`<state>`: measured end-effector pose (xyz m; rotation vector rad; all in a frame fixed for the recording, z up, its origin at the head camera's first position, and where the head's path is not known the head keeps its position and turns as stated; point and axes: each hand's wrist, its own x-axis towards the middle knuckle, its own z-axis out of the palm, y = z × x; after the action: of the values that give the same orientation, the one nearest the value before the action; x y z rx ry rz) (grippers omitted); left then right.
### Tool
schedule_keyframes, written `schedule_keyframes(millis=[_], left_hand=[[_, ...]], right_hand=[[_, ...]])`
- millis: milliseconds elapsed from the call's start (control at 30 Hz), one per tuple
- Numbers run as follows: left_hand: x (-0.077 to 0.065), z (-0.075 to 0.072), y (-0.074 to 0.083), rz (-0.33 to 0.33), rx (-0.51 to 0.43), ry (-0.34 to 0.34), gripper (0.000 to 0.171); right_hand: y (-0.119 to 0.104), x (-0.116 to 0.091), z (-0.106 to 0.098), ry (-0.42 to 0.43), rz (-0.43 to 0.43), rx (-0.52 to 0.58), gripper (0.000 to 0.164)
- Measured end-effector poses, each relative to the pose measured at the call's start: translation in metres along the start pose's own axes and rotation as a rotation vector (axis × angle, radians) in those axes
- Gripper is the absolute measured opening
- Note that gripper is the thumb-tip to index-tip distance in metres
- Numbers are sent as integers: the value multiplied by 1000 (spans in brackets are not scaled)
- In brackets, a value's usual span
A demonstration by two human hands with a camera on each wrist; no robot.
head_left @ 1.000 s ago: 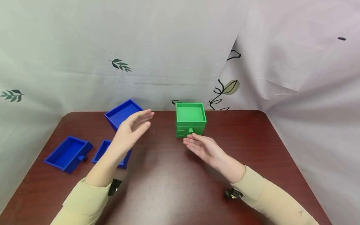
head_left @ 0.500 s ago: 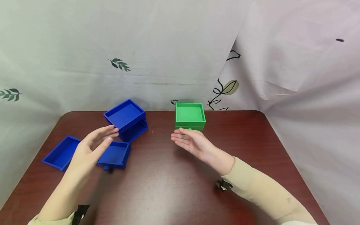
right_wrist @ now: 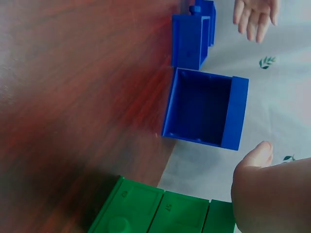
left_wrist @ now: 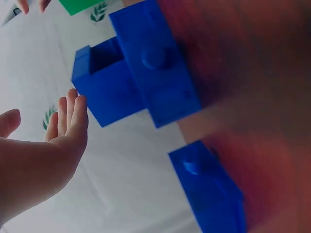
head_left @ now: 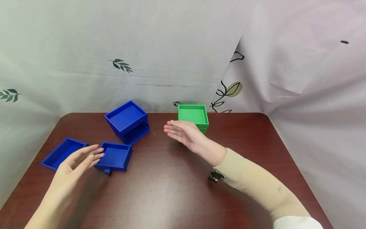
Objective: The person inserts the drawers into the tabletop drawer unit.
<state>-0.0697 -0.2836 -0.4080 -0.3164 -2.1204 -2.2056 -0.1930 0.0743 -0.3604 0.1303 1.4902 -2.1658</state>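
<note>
My left hand [head_left: 75, 166] hovers with loosely bent fingers over the left drawer, holding nothing. Its fingertips overlap the edge of a blue drawer [head_left: 115, 168], whose round knob faces the near side. Left of that lies a second blue drawer [head_left: 64, 149], partly covered by the hand. Behind them stands a blue cabinet shell [head_left: 125, 119] with a shallow tray top; the right wrist view looks into its hollow front [right_wrist: 201, 109]. My right hand [head_left: 188, 135], fingers straight and nothing held, is in front of a green drawer cabinet [head_left: 192, 114] and hides most of its front.
All of it stands on a dark red-brown table [head_left: 171, 190]. Directly beyond the table's far edge hangs a pale cloth [head_left: 160, 57] with leaf prints; more cloth hangs along the right side.
My left hand has moved from in front of the blue cabinet left and toward me, uncovering the cabinet and near drawer. My right hand has shifted left and slightly away, covering the green cabinet's front.
</note>
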Motion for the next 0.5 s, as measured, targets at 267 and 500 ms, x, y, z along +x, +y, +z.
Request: schedule_keyframes(millis=[267,500], left_hand=[[-17,-17,-14,-83,-60,20,42],[-30,-28,-22,-244,-17,48,39]], right_hand=[[-6,16,12,-15,-25,21,41],[-9,31,22,-3,-36,64,41]])
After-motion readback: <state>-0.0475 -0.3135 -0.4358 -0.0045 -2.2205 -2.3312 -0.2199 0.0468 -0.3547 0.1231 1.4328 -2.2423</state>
